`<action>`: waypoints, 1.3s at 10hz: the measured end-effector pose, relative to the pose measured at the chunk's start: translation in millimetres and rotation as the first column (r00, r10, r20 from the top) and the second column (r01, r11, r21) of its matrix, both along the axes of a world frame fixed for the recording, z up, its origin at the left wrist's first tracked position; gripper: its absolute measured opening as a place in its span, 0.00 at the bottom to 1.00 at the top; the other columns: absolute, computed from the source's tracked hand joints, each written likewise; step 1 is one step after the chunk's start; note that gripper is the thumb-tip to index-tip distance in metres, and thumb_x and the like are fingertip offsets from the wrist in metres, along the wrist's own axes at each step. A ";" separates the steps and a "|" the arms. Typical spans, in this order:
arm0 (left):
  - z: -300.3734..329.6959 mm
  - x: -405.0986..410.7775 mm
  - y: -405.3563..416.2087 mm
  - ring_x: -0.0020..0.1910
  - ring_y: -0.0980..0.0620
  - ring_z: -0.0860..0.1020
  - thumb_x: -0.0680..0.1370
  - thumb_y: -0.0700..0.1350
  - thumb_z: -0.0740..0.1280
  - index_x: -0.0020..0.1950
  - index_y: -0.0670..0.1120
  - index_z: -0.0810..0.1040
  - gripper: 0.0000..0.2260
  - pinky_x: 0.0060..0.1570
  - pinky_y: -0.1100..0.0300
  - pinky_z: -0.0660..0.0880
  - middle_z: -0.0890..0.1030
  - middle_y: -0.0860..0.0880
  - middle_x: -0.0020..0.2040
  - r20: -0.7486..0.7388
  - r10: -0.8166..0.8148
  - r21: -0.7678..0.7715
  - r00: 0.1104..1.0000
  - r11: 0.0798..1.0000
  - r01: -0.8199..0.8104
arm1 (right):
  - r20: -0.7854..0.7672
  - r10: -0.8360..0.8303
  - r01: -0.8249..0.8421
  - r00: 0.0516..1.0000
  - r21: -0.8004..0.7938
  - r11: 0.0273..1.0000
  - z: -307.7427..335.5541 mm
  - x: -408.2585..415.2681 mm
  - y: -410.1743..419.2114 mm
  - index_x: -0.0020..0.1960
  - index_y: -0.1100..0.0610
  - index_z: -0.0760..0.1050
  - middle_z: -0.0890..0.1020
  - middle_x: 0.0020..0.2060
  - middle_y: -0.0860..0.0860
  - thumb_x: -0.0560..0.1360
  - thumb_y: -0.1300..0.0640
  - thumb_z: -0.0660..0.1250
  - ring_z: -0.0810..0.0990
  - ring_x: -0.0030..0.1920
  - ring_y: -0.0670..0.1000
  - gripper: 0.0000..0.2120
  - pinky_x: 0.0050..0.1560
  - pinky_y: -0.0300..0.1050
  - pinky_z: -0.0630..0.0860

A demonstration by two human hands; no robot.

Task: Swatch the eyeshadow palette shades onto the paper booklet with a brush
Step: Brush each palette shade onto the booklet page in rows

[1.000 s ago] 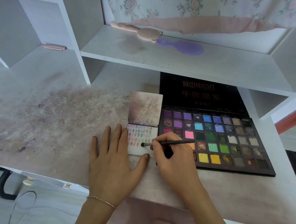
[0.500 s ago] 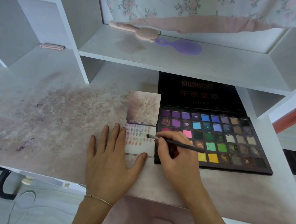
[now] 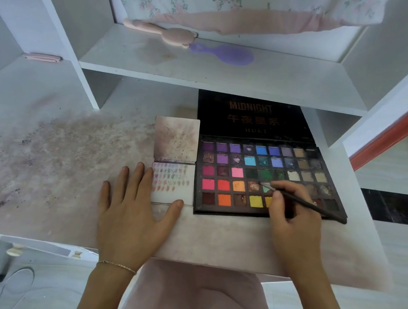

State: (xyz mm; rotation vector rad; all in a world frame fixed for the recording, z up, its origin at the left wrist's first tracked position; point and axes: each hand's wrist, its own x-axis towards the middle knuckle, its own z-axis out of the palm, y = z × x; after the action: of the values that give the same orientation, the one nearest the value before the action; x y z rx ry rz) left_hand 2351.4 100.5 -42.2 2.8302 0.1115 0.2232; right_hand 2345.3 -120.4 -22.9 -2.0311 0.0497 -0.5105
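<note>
Our right hand (image 3: 290,213) pinches the brush (image 3: 306,202) low on its thin black handle, close behind the bristles, with the rest of the handle trailing out past the knuckles to the right; that low grip is, we judge, the right place to hold it, since so light and slender a stick wants steering from near the tip and would wobble if taken by its far end. Just ahead of the fingertips, the bristles sit on or just over a green pan in the eyeshadow palette (image 3: 266,176), which lies open on the bench (image 3: 46,163) with its black lid propped up behind (the pressed powders look crumbly, several pans are already broken up, so a soft dab should load the brush better than a dig). Our left hand (image 3: 129,212) lies flat with straight, spread fingers on the bench, index finger along the left edge of the paper booklet (image 3: 181,192) and thumb tip pressing its near edge. We expect the booklet is light and ready to slide or flip shut, so pinning it by the margin makes sense. Rows of faint swatches fill the upper part of its lower page, beyond our left thumb.
</note>
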 end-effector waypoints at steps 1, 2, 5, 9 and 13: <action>0.3 0.8 -0.2 0.74 0.48 0.54 0.66 0.70 0.45 0.72 0.47 0.61 0.41 0.71 0.49 0.45 0.61 0.49 0.74 -0.011 0.005 0.003 1.000 1.000 -0.004 | -0.034 -0.105 0.105 0.994 0.015 0.994 -0.7 -1.3 -16.2 0.42 0.44 0.68 0.76 0.36 0.43 0.76 0.66 0.60 0.76 0.40 0.33 0.16 0.36 0.23 0.69; 0.4 0.8 -0.5 0.74 0.48 0.53 0.65 0.70 0.45 0.72 0.47 0.61 0.42 0.71 0.49 0.45 0.60 0.49 0.74 -0.014 0.011 -0.006 1.000 1.000 -0.011 | -0.044 -0.188 0.189 0.981 0.014 0.982 0.9 -4.7 -32.9 0.41 0.44 0.67 0.76 0.36 0.42 0.77 0.65 0.58 0.75 0.39 0.30 0.16 0.35 0.21 0.68; -0.1 1.0 -1.4 0.74 0.49 0.53 0.65 0.70 0.45 0.72 0.48 0.61 0.42 0.71 0.50 0.45 0.60 0.50 0.74 -0.024 0.022 0.002 0.999 1.000 -0.022 | -0.104 -0.246 0.243 0.964 -0.045 0.969 0.1 -9.7 -49.6 0.39 0.46 0.66 0.74 0.33 0.43 0.77 0.64 0.58 0.73 0.36 0.29 0.14 0.32 0.21 0.67; -1.4 1.3 -0.7 0.74 0.49 0.53 0.65 0.70 0.45 0.72 0.47 0.60 0.42 0.71 0.49 0.46 0.59 0.50 0.74 -0.028 0.018 0.019 0.999 1.000 -0.017 | -0.108 -0.256 0.247 0.961 -0.092 0.965 -1.3 -7.3 -50.2 0.43 0.52 0.69 0.74 0.33 0.42 0.75 0.64 0.60 0.74 0.35 0.31 0.09 0.32 0.19 0.66; 1.1 0.2 -2.1 0.74 0.49 0.52 0.65 0.70 0.43 0.73 0.47 0.60 0.42 0.71 0.50 0.44 0.59 0.50 0.74 -0.026 0.018 0.024 1.000 1.000 -0.017 | -0.019 -0.099 0.098 0.995 -0.047 0.994 5.9 -8.3 -28.6 0.41 0.48 0.68 0.74 0.34 0.40 0.70 0.59 0.58 0.75 0.41 0.30 0.06 0.36 0.20 0.68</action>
State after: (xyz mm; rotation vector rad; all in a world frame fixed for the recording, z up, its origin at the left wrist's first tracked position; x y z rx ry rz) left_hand 2351.7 98.4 -41.1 2.8576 0.1403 0.1929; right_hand 2337.0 -149.0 -17.0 -2.0869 0.1528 -0.5556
